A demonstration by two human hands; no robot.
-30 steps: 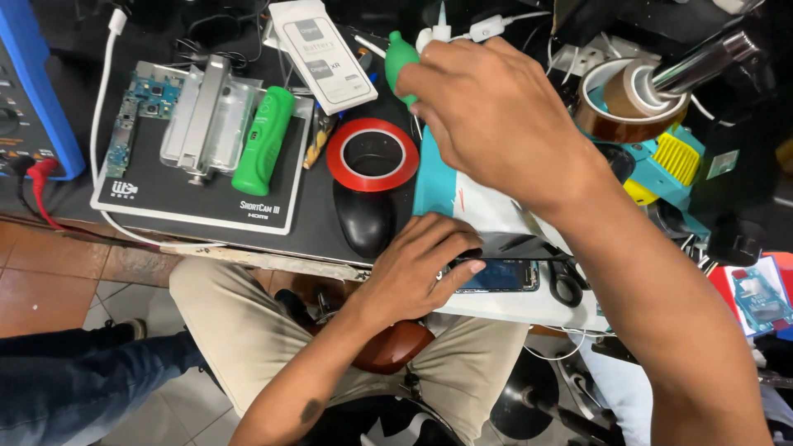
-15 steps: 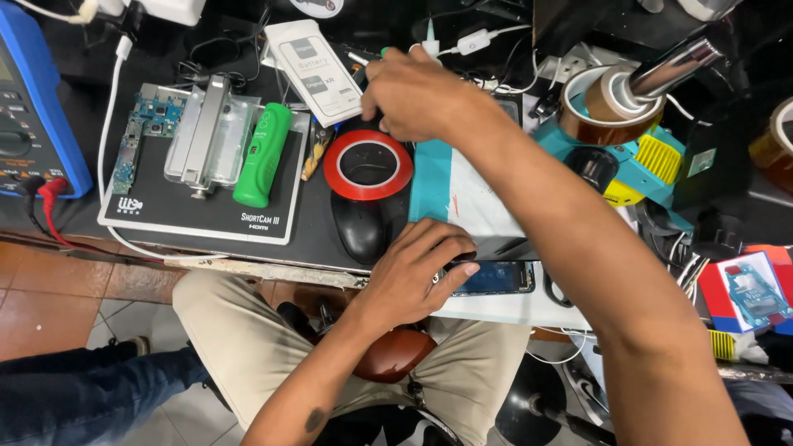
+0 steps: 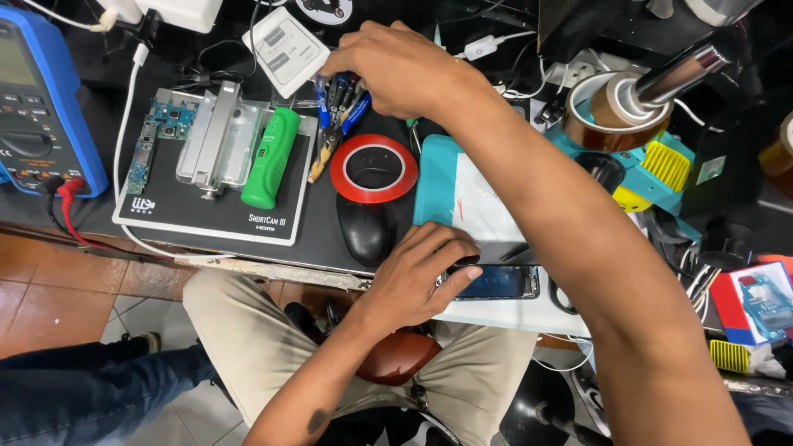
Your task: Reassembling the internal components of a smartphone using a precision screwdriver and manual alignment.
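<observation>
Near the front edge of the cluttered bench, a dark phone [image 3: 496, 282] is being pinned flat by the left hand [image 3: 421, 277], whose fingers are spread and pressed over its left end; that end and whatever lies beneath the palm are being hidden, so only the glossy right part of the phone is being shown. It is lying on a white sheet [image 3: 487, 206] over a teal mat [image 3: 435, 186]. Farther back, the right hand [image 3: 392, 70] is being held over a cluster of blue-handled tools [image 3: 343, 95]. Its fingers are curled together at the tool tops, but whether one is actually being gripped cannot be told, since the fingertips are being covered by the knuckles. Just beside the tools, a red tape ring [image 3: 374, 169] is lying on the dark mat, with a black mouse [image 3: 365, 231] partly tucked beneath it. A green cylinder [image 3: 270, 157] is resting on a flat grey device [image 3: 211, 211]. At the left border, a blue multimeter [image 3: 41, 99] is being cut off by the frame.
</observation>
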